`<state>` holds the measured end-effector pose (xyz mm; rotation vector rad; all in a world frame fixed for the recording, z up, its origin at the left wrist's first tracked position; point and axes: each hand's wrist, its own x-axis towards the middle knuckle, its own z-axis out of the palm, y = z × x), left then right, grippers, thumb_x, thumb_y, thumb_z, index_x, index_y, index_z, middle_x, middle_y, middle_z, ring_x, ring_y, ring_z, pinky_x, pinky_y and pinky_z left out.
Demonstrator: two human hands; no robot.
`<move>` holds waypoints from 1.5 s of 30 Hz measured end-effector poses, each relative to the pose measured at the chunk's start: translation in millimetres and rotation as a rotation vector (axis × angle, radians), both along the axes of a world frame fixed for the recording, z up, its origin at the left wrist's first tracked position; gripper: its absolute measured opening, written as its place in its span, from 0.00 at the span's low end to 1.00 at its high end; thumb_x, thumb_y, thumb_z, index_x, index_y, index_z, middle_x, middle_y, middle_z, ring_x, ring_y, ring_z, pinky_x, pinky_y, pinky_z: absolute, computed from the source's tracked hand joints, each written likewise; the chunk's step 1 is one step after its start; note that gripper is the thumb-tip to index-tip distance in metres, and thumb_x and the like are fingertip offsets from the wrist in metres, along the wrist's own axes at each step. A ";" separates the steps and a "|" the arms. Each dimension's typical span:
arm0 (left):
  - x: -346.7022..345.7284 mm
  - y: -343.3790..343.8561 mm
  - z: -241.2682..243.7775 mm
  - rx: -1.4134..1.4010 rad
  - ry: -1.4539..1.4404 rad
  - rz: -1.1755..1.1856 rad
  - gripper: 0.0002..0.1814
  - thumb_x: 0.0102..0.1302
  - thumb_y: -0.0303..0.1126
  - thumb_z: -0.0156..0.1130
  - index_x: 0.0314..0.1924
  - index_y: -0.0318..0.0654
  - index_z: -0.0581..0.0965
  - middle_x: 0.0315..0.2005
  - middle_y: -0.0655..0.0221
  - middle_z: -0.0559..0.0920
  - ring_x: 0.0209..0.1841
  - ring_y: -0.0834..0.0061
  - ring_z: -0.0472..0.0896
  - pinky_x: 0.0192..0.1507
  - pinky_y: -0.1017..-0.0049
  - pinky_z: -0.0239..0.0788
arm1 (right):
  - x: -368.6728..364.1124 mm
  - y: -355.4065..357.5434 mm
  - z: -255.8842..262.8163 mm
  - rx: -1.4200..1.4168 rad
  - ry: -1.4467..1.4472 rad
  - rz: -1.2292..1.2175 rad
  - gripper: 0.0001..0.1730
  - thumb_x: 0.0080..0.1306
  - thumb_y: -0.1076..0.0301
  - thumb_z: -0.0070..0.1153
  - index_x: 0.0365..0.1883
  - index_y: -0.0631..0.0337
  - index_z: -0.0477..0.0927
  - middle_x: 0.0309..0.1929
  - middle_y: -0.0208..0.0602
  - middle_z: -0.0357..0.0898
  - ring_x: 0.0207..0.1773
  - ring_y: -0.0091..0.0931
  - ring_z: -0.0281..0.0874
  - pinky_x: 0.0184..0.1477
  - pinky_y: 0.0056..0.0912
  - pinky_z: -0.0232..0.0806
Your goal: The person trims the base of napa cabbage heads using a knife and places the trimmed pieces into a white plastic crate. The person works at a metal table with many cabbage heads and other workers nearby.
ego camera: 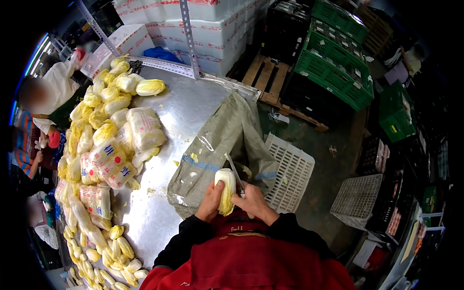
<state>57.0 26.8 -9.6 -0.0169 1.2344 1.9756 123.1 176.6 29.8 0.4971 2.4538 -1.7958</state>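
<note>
My left hand [211,201] holds a small napa cabbage [225,192], its white base pointing away from me and its yellow leaf tips towards me. In my right hand [255,201] is a knife [234,170], with its blade angled up along the cabbage's right side. Below both hands, a grey-green woven sack [214,145] with a blue stripe drapes over the edge of the metal table [181,105]. Scraps of leaf lie on the sack.
Napa cabbages [108,95], some in printed plastic bags [113,163], are heaped along the table's left. A white plastic crate [290,170] stands on the floor at right. Green crates [333,69], a wooden pallet [266,74] and white foam boxes [203,36] stand beyond. People work across the table.
</note>
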 end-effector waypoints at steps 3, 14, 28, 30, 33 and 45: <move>-0.6 -2.4 -0.2 0.000 0.005 -0.004 0.21 0.76 0.43 0.49 0.59 0.36 0.69 0.45 0.67 0.79 0.43 0.78 0.79 0.45 0.76 0.73 | 0.8 -2.2 -0.6 0.020 -0.017 0.013 0.26 0.56 0.59 0.59 0.47 0.71 0.76 0.35 0.55 0.82 0.37 0.43 0.83 0.41 0.39 0.72; -6.1 -10.7 4.4 -0.122 0.142 -0.094 0.20 0.74 0.39 0.49 0.59 0.33 0.69 0.45 0.65 0.80 0.44 0.75 0.79 0.47 0.74 0.72 | 7.3 -5.8 16.6 -0.027 -0.068 -0.003 0.27 0.56 0.58 0.59 0.48 0.70 0.76 0.33 0.57 0.81 0.34 0.44 0.82 0.39 0.42 0.73; 0.0 22.9 73.8 -0.229 0.218 -0.113 0.24 0.70 0.35 0.59 0.60 0.29 0.69 0.48 0.61 0.78 0.47 0.70 0.78 0.45 0.73 0.71 | 13.4 11.3 0.3 -0.338 -0.038 0.020 0.34 0.62 0.47 0.58 0.54 0.68 0.73 0.20 0.36 0.75 0.17 0.26 0.72 0.21 0.30 0.63; 2.9 24.2 74.3 -0.252 0.244 -0.109 0.22 0.70 0.35 0.57 0.59 0.30 0.70 0.48 0.62 0.79 0.47 0.70 0.77 0.47 0.72 0.70 | 16.4 13.0 0.1 -0.353 -0.042 0.014 0.35 0.62 0.48 0.57 0.55 0.70 0.70 0.19 0.35 0.74 0.17 0.25 0.71 0.20 0.30 0.63; 2.0 21.3 63.9 -0.225 0.282 -0.093 0.19 0.70 0.33 0.56 0.57 0.32 0.71 0.46 0.65 0.78 0.46 0.73 0.77 0.46 0.73 0.70 | 15.5 9.2 -11.1 -0.388 -0.030 0.021 0.35 0.62 0.48 0.56 0.56 0.70 0.70 0.19 0.35 0.74 0.17 0.25 0.71 0.19 0.29 0.63; -11.4 9.2 20.7 -0.243 0.400 -0.119 0.20 0.68 0.32 0.60 0.56 0.30 0.70 0.44 0.66 0.79 0.45 0.78 0.76 0.48 0.75 0.69 | 16.5 7.7 9.0 -0.343 -0.016 -0.005 0.29 0.61 0.62 0.55 0.58 0.70 0.69 0.23 0.31 0.75 0.20 0.19 0.70 0.22 0.27 0.65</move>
